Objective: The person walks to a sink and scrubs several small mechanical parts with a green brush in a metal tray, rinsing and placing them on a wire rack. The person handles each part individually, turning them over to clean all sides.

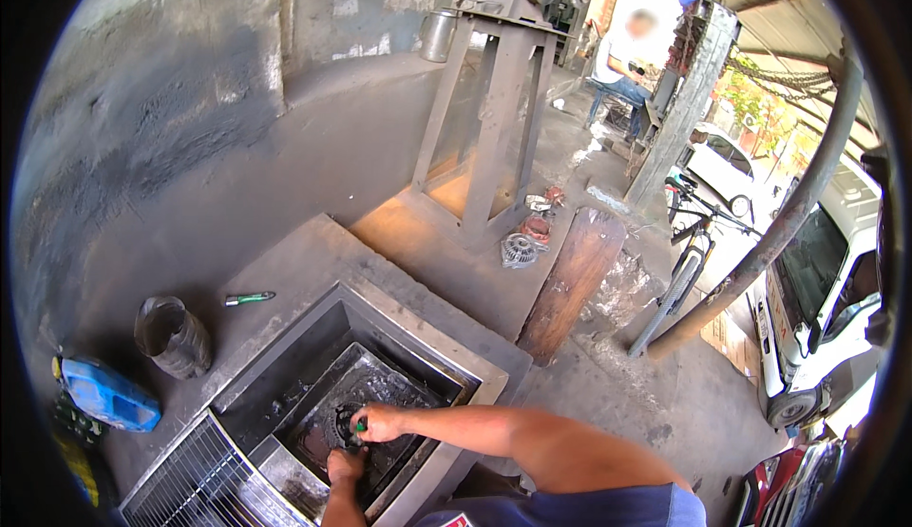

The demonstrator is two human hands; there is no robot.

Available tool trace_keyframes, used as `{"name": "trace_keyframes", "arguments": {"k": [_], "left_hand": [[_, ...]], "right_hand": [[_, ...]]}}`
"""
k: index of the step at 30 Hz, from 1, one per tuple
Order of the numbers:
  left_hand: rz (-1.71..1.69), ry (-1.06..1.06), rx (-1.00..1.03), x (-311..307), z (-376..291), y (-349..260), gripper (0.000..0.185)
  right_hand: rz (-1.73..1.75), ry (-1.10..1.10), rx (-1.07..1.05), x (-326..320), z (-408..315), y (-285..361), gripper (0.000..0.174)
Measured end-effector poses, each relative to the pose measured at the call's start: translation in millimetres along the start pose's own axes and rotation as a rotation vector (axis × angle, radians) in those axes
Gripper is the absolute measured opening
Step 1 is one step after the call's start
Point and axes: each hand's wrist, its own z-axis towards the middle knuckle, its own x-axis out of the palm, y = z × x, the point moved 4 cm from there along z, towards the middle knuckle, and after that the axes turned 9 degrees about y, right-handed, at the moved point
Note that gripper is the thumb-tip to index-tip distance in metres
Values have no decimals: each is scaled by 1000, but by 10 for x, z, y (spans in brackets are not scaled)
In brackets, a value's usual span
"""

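Note:
Both hands are low inside a metal basin [491,384] set in a concrete ledge. My right hand [375,424] is closed on a small tool with a green handle [361,425]; its working end is hidden. Just below it, my left hand [345,464] rests at the lower edge of a dark round toothed metal part [333,424], its fingers mostly hidden. The part lies in a dark, wet-looking tray [385,377] within the basin.
A wire rack [192,477] covers the basin's near left end. On the ledge are a green-handled tool [249,298], a dark container [173,338] and a blue jug [107,393]. Beyond are an alternator housing [524,250], a wooden plank [573,285], a metal stand [491,128] and a seated person [623,64].

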Motion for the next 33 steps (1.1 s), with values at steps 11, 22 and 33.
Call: {"name": "trace_keyframes", "arguments": {"k": [11, 22, 33], "left_hand": [[-106, -45, 78, -251, -334, -168, 86], [-75, -22, 157, -201, -232, -121, 83], [-388, -196, 166, -204, -325, -116, 89]], "right_hand": [[-195, -153, -8, -61, 302, -86, 29], [160, -109, 97, 133, 291, 217, 34], [-207, -204, 176, -9, -97, -27, 36]]}}
